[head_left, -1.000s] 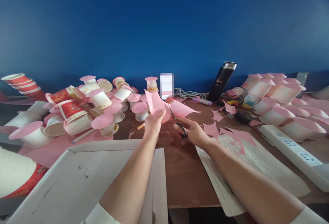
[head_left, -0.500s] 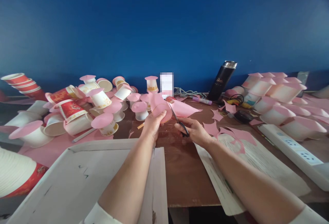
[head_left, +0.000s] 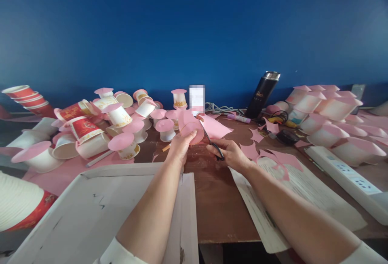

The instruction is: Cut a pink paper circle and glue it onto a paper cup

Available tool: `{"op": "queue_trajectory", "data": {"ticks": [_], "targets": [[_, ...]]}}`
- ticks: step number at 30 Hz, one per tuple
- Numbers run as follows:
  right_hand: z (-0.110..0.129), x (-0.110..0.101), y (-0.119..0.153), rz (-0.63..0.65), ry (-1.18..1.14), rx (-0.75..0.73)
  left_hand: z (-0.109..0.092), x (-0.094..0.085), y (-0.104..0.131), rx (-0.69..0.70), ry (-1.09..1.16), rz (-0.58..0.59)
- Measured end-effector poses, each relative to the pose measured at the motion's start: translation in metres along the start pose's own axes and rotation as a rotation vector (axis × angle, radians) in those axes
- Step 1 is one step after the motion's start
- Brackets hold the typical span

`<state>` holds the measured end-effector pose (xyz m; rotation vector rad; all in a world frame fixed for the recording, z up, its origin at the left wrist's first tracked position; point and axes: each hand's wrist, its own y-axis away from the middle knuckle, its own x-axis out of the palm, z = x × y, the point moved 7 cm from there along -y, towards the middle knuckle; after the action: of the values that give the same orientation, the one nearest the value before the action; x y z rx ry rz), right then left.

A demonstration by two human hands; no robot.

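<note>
Clock centred on the pink paper (head_left: pixel 217 127), 12 toward the blue wall (head_left: pixel 194 29). The paper is sitting in both hands' reach, mid-view over the brown counter (head_left: pixel 226 211). A round outline is showing on its left part; a pointed flap is spreading toward 3.

Left hand (head_left: pixel 179 147), at 8 — gripping the paper, thumb pressing on top near the round outline. Right hand (head_left: pixel 232 154), at 4 — closing round the black handles of the scissors (head_left: pixel 216 146). The blades are pointing toward 11 and meeting the paper between the circle and the right flap; how wide they are gaping, cannot tell.

Around: paper cups with pink tops (head_left: pixel 117 115) are piling up at 9, some lying tipped. One capped cup (head_left: pixel 180 99) is standing upright at 11; just beside it a white screen (head_left: pixel 197 97), contents blurred, is facing the wearer at 12. A black flask (head_left: pixel 262 94) is leaning at 2. Pink scraps (head_left: pixel 256 135) are scattering across 3, with more capped cups (head_left: pixel 327 134) crowding farther out. A power strip (head_left: pixel 342 168) is lying between 3 and 4. A printed sheet (head_left: pixel 318 203) is spreading at 4, partly under the right forearm. A white tray (head_left: pixel 91 211) is filling 8, beneath the left forearm.
</note>
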<state>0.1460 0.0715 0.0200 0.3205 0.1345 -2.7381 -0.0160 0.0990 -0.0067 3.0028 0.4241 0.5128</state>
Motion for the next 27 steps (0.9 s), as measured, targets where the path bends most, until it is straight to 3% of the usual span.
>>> {"op": "queue_trajectory", "data": {"ticks": [14, 27], "targets": [[-0.0024, 0.0011, 0.0022, -0.002, -0.062, 0.026, 0.0, -0.0026, -0.002, -0.013, -0.098, -0.001], [0.0035, -0.0003, 0.0022, -0.038, -0.014, 0.015, -0.0012, 0.0006, 0.0036, 0.058, -0.077, 0.019]]}}
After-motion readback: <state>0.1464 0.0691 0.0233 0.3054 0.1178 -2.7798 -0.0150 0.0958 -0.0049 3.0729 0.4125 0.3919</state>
